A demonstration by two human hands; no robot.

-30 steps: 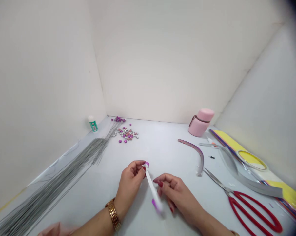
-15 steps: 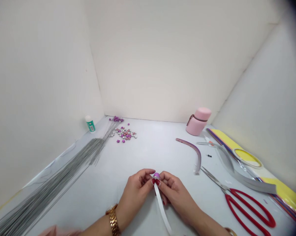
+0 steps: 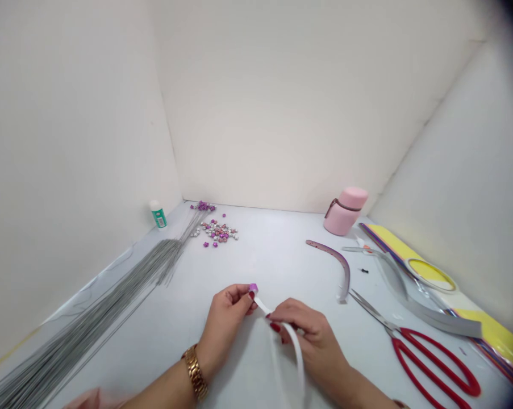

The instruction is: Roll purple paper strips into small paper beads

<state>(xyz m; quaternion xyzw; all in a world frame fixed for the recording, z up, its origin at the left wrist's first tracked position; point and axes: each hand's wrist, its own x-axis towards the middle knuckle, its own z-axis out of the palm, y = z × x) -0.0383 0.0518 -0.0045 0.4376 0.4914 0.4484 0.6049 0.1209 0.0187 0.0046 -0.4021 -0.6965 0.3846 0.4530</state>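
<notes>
My left hand (image 3: pixel 227 319) pinches the small folded purple end (image 3: pixel 253 288) of a paper strip between thumb and fingertips. From there the narrow strip (image 3: pixel 299 357), white on the side that shows, runs across to my right hand (image 3: pixel 311 334). The fingers of that hand are closed on it a short way from the fold, and its loose length curves down toward me. Part of this tail is smeared by motion. Both hands are just above the table, apart from each other.
Grey wires (image 3: pixel 98 324) lie at left near a glue stick (image 3: pixel 158 216). Small purple, silver and pink folded stars (image 3: pixel 217 232) are scattered behind. Right are a pink flask (image 3: pixel 345 211), curved purple strips (image 3: pixel 337 257), red-handled scissors (image 3: pixel 413 352), a grey strip (image 3: pixel 443 319) and coloured paper packs (image 3: pixel 507 332).
My hands have moved apart. The left has gone slightly left and up with the purple folded end, while the right has slid along the strip to the right, and the tail now bends.
</notes>
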